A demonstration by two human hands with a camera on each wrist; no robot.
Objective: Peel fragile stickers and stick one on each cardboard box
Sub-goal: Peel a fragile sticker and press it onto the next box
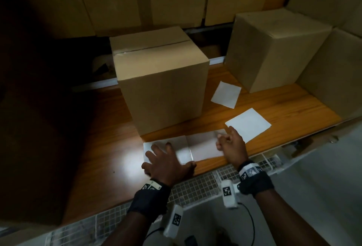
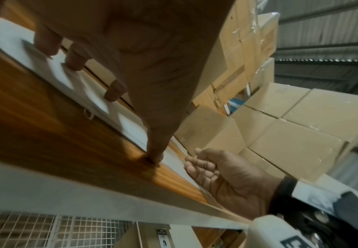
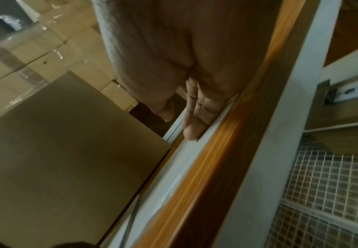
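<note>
Nearest the person, a wire mesh panel (image 1: pixel 197 187) runs below the front edge of the wooden tabletop (image 1: pixel 109 147). Both wrists carry black straps with white marker blocks.

The left hand (image 1: pixel 168 165) lies palm down on the left part of a white sticker strip (image 1: pixel 201 146) that lies flat along the front of the tabletop. Its grip is spread: the fingers are extended and splayed, with the fingertips (image 2: pixel 74 62) pressing on the strip and the thumb tip at the strip's near edge. It encloses nothing.

The right hand (image 1: pixel 231 143) is at the right end of the same strip. Its fingers are loosely bent, and the fingertips (image 3: pixel 191 132) rest on the white surface. The thumb stands apart from the fingers in the right wrist view. Whether a sticker edge is pinched cannot be determined; the frames are blurred at this point.

Just beyond the right hand, a loose white sheet (image 1: pixel 248 124) lies on the tabletop. A second white sheet (image 1: pixel 226 94) lies farther back, between two boxes.

A taped cardboard box (image 1: pixel 162 81) stands upright just behind the strip. No sticker is visible on its visible faces. A second cardboard box (image 1: pixel 274 49) stands to the right and farther back, well apart from the first. Stacked cartons (image 1: pixel 137 0) form the background.
</note>
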